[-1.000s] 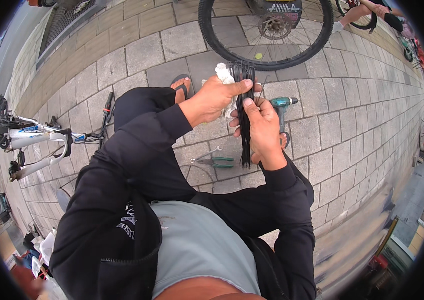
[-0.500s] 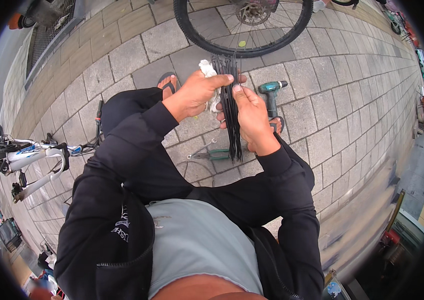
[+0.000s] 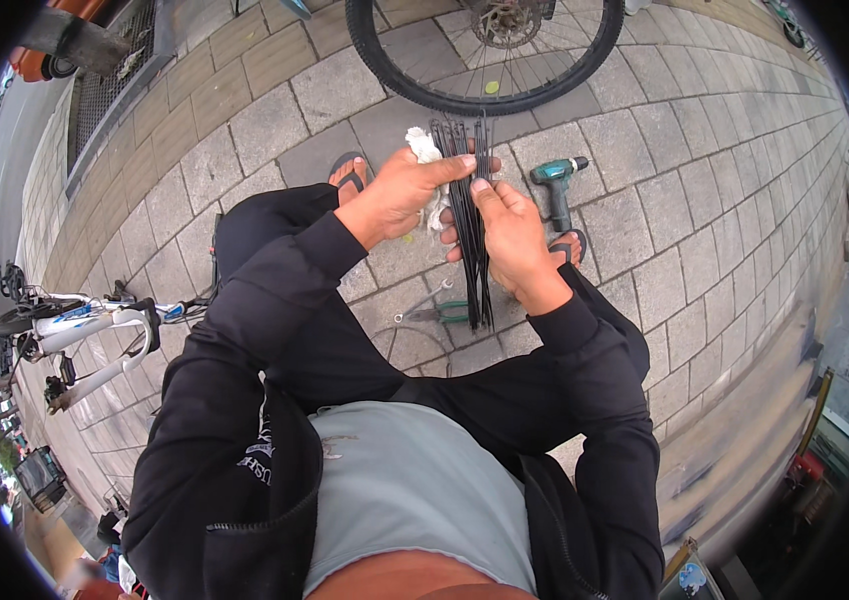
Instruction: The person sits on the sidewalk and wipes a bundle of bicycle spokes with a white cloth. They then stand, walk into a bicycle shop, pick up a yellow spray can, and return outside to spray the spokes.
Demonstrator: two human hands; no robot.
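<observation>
A bundle of long, thin black cable ties point(image 3: 470, 250) is held upright in front of me, their ends fanned slightly apart at the top. My left hand point(image 3: 397, 198) is closed around the bundle, thumb across its upper part. A crumpled white cloth or glove point(image 3: 423, 146) is tucked beside the ties at that hand. My right hand point(image 3: 515, 232) pinches some ties on the bundle's right side between thumb and fingers. Below the bundle, pliers with green handles point(image 3: 453, 311) lie on the paving, next to a wrench point(image 3: 444, 288) partly overlapped by them.
A teal and black cordless drill point(image 3: 555, 180) lies near my right foot. Ahead stands a bicycle wheel point(image 3: 490, 105) with a disc rotor. To the left is a white bicycle point(image 3: 95, 325). Grey paving blocks point(image 3: 685, 240) cover the ground, and a metal grating point(image 3: 115, 90) sits at upper left.
My right hand has drawn some ties slightly away, so a narrow split now shows in the bundle. The whole view has shifted a little; the left hand keeps its hold.
</observation>
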